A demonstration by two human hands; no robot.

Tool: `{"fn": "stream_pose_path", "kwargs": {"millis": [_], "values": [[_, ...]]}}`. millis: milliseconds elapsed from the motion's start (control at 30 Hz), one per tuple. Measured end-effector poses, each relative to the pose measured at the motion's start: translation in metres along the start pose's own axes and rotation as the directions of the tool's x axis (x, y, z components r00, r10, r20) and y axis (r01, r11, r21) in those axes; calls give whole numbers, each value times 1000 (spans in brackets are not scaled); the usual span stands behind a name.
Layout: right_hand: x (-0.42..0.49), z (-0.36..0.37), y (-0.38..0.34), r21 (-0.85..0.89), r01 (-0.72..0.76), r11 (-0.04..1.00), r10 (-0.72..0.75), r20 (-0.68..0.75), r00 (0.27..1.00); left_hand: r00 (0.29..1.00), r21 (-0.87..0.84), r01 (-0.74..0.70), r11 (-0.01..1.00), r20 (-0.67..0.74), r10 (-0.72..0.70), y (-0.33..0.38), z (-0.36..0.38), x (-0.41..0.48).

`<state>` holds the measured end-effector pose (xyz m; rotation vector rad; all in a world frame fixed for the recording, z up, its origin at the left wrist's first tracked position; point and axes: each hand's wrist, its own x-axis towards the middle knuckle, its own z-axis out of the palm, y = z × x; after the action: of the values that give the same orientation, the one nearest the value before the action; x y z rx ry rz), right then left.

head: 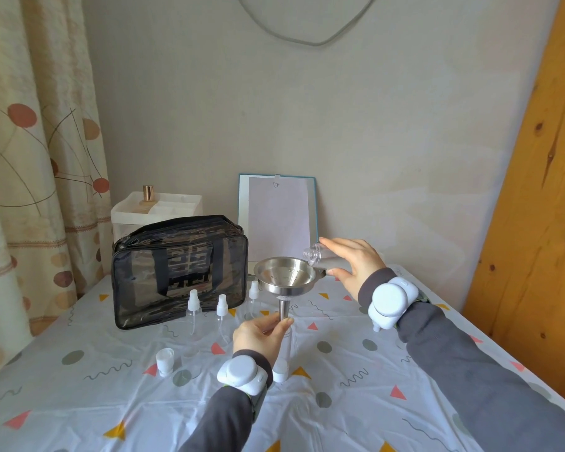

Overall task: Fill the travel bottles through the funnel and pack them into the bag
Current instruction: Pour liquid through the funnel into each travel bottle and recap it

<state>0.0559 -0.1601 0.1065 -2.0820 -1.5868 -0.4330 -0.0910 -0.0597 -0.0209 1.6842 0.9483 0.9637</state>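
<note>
The first fill is only just being set up, by the look of it. The steel funnel (pixel 287 277) is held upright, its stem pinched between the thumb and fingertips of the left hand (pixel 261 334), right at the mouth of a clear travel bottle (pixel 287 345) that stands on the surface (pixel 111 402) under it. A clear supply bottle (pixel 320 257) is gripped in the right hand (pixel 353 265), thumb beneath and fingers laid along the top. It is tipped well over, with its open neck brought just above the funnel's rim. No stream can be made out, and no liquid level can be told in the travel bottle, so pouring is judged to be at its very start. Three spray bottles (pixel 193 318) are lined up between the funnel and the bag, tops still on, and all look empty, so they are taken as not yet filled. A white cap (pixel 164 357) is left loose on the surface, near the front left of the group. The dark see-through bag (pixel 180 272) is stood upright behind the bottles, well clear of both hands, and no bottle is made out through its front. Whether its zip is open cannot be told. Nearly everything is therefore left to do: this fill, the other three, the capping, and all of the packing.
</note>
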Motion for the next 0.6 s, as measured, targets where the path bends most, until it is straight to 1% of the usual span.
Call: {"fn": "stream_pose_path", "kwargs": {"millis": [600], "values": [[1,-2,-2,-21,12,1000,-12,-7,1000,1000,-2,-2,1000,7,2,-1,0,0]]}}
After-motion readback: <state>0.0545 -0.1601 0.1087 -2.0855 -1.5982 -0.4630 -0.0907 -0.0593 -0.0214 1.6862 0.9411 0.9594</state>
